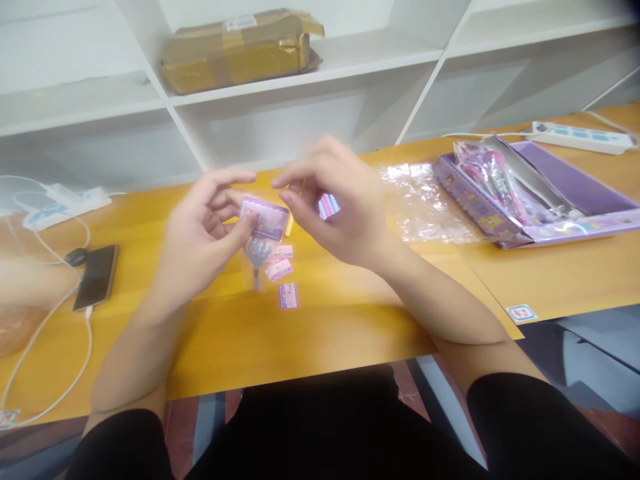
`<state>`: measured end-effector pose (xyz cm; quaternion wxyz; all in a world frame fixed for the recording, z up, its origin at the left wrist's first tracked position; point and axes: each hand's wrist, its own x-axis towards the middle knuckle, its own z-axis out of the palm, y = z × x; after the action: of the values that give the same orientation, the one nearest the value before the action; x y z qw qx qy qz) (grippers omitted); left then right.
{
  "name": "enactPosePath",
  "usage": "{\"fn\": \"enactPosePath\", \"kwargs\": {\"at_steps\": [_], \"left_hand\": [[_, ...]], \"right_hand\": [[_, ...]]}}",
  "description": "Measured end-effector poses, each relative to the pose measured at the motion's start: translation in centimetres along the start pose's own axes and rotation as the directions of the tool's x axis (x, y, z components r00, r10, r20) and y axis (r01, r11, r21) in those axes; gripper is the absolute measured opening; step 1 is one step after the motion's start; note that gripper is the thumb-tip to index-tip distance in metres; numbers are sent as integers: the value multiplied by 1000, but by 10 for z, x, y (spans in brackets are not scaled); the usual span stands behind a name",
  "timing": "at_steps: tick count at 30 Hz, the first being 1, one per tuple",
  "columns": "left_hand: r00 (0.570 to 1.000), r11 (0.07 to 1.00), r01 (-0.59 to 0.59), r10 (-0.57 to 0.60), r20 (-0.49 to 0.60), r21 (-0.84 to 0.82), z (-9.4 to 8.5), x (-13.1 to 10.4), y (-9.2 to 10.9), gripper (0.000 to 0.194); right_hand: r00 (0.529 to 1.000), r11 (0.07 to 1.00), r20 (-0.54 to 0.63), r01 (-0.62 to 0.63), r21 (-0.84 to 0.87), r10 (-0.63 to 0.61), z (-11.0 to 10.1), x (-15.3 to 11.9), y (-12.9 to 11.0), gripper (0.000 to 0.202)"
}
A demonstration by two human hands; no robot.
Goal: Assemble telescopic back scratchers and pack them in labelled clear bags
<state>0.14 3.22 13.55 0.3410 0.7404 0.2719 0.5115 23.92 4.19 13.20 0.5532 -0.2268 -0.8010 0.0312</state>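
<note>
My left hand (pixel 200 227) pinches a small purple and pink printed card (pixel 267 219) between thumb and fingers, above the table. Close to its right side is my right hand (pixel 335 200), with thumb and index finger curled and a small gap between their tips. Nothing shows between them. Under the hands lie several small pink printed cards (pixel 288 296) and a blurred, clear-looking item with blue print (pixel 259 252), whose kind I cannot make out. Behind my right hand, partly hidden, is a pink, white and blue striped thing (pixel 329 206).
Crumpled clear plastic wrap (pixel 425 203) lies beside an open purple box (pixel 505 230) holding wrapped pink items. Power strips (pixel 583 137) stand at the back. A phone (pixel 97 277) with a white cable lies left, near a blurred arm (pixel 25 283). A taped carton (pixel 240 53) sits on the shelf.
</note>
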Motion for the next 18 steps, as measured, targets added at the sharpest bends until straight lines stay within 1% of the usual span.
{"fn": "enactPosePath", "kwargs": {"at_steps": [3, 6, 10, 14, 18], "left_hand": [[998, 997, 40, -38, -40, 71, -1, -2, 1, 39], [997, 993, 49, -43, -58, 107, -1, -3, 4, 37], [998, 996, 23, -17, -65, 90, 1, -3, 4, 34], [994, 994, -22, 33, -102, 107, 2, -3, 1, 28], [992, 995, -46, 57, -115, 91, 1, -2, -3, 25]], "right_hand": [[1000, 1000, 25, 3, 16, -4, 1, -1, -1, 10], [998, 999, 55, 22, 46, -25, 4, -2, -1, 10], [995, 996, 66, 70, 56, -73, 10, -4, 0, 11], [991, 997, 118, 65, 47, -70, 13, -7, 3, 12], [989, 996, 126, 72, 56, -79, 13, -7, 6, 12]]}}
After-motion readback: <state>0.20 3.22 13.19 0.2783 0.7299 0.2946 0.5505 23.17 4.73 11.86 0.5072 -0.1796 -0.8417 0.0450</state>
